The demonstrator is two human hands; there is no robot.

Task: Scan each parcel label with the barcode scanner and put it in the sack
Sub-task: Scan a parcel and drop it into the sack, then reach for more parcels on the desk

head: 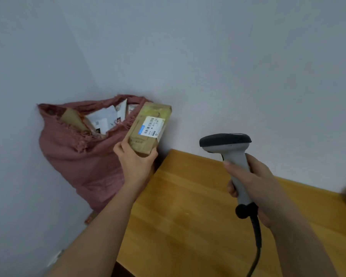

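While the left hand grips the parcel by the sack — the right clasps the scanner.

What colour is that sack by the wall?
The sack is a dusty pinkish red with a frayed rim, shown in the head view.

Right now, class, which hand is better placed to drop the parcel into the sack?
Left hand: it grips the parcel beside the sack opening. The right hand holds the scanner.
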